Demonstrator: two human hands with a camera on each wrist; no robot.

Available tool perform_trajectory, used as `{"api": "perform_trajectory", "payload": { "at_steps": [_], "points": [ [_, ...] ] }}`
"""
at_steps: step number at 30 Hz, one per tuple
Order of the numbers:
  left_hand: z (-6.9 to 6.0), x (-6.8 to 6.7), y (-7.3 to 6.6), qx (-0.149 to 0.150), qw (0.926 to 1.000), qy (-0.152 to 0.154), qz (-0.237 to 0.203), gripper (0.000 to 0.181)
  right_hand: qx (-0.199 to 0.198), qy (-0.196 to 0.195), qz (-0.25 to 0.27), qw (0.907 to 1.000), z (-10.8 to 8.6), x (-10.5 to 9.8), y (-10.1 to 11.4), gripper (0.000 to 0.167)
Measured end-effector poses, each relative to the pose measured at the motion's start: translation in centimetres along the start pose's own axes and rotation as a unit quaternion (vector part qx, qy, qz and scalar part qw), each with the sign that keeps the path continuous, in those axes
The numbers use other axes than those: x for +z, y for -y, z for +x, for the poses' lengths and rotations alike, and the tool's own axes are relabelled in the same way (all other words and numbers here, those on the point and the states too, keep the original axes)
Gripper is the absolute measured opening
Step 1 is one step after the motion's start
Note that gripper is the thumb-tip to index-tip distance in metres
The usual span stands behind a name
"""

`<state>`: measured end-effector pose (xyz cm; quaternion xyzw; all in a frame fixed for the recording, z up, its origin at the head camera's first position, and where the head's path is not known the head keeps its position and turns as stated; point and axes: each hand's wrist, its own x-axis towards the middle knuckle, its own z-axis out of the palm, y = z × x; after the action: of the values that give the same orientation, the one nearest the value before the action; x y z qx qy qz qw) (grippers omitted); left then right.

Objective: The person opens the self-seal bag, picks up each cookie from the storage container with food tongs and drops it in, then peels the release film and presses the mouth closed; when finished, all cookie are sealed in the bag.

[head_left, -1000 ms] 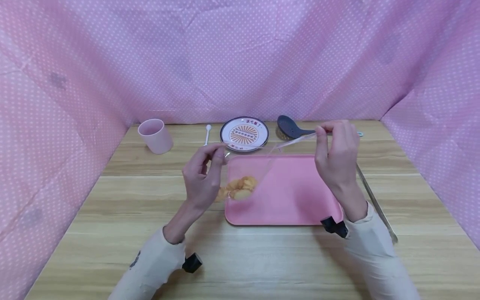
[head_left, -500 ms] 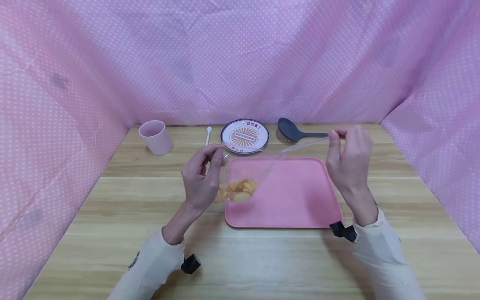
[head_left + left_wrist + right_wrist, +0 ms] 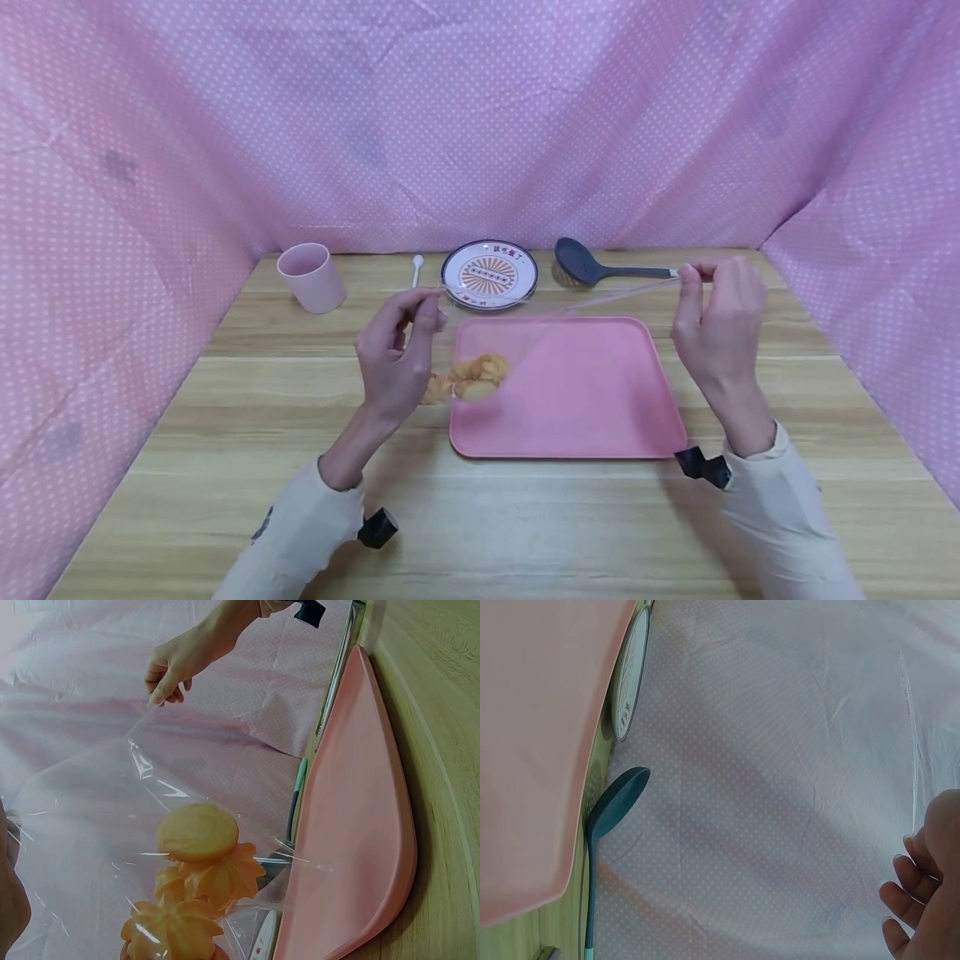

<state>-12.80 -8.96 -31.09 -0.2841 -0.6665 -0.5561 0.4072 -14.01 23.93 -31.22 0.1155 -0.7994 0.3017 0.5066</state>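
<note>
A clear plastic bag (image 3: 82,795) holds several golden flower-shaped and round pastries (image 3: 199,832). It hangs over the left side of a pink tray (image 3: 577,392). My left hand (image 3: 396,354) pinches the bag's top edge between thumb and fingers. My right hand (image 3: 720,333) is raised past the tray's back right corner, its thumb and forefinger pinching the end of a thin clear plastic strip (image 3: 622,295). That strip runs taut toward the top of the bag; the left wrist view shows it meeting the bag's corner. Whether it is still joined to the bag along its length is hard to tell.
Along the back of the wooden table stand a pink cup (image 3: 311,279), a small white spoon (image 3: 417,270), a patterned plate (image 3: 489,275) and a dark ladle (image 3: 581,262). A metal rod (image 3: 337,679) lies beyond the tray's right side. Pink dotted cloth (image 3: 480,125) encloses the table.
My right hand has moved right and slightly down, drawing the plastic strip out longer. The left hand with the bag has shifted only slightly left.
</note>
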Motion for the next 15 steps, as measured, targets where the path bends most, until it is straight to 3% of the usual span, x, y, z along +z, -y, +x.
{"api": "perform_trajectory", "payload": {
  "at_steps": [15],
  "points": [
    [0.1, -0.2, -0.1, -0.003, 0.9999, -0.011, -0.005, 0.008, 0.035, 0.023, -0.029, 0.9987, -0.6, -1.0, -1.4, 0.028]
  ]
}}
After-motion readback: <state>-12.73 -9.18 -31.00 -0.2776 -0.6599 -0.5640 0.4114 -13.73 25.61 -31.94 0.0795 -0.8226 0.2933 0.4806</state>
